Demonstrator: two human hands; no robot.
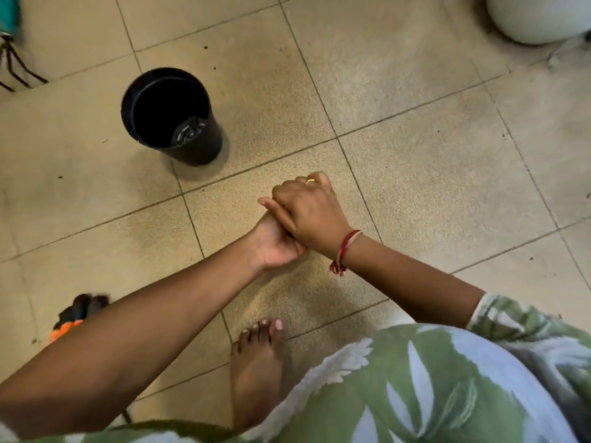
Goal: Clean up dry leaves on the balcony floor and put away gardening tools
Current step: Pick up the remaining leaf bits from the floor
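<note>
My two hands meet over the middle of the tiled floor [415, 161]. My left hand [275, 244] lies palm up underneath, with one straight finger poking out to the left. On top of it, my right hand [308, 211] curls its fingers over the left hand's fingers; it wears a ring and a red thread bracelet. I see no leaf or tool in either hand. A black plastic pot [179, 148] stands upright on the floor to the upper left of my hands. A teal-handled hand rake [12, 55] lies at the far left edge. A black and orange tool [75, 316] lies low on the left, half hidden by my left forearm.
A white round pot [537, 20] stands at the top right corner. Small dark specks of debris dot the tiles. My bare foot [257, 362] stands below my hands, beside my green leaf-print clothing.
</note>
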